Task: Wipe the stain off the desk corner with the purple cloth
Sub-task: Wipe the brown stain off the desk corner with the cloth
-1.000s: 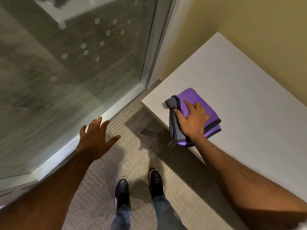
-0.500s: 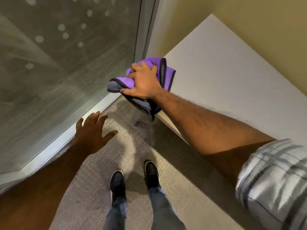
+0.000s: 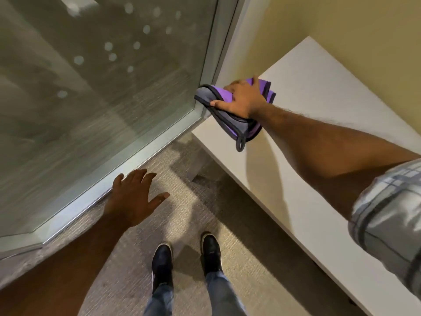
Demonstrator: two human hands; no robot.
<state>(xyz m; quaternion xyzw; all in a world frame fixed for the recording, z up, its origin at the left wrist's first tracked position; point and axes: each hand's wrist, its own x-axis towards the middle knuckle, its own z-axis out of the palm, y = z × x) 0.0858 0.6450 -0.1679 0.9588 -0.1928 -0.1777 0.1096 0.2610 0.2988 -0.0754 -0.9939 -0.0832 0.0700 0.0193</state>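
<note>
My right hand (image 3: 242,100) grips the purple cloth (image 3: 241,126), a folded purple and grey cloth with a dark hem. The cloth sits at the far left edge of the white desk (image 3: 319,124), partly hanging past the edge beside the glass frame. A hem loop dangles over the desktop near the front corner. No stain shows on the visible desk surface; the cloth and hand cover part of it. My left hand (image 3: 134,197) hovers low over the carpet with fingers spread, holding nothing.
A tall glass panel (image 3: 98,87) with a metal frame (image 3: 141,153) runs along the left. A yellow wall (image 3: 341,26) backs the desk. My dark shoes (image 3: 186,256) stand on grey carpet beside the desk's front edge and its leg (image 3: 196,165).
My right hand carried the cloth from the desk's front corner area toward the far left edge near the glass frame. The left hand stayed low and spread.
</note>
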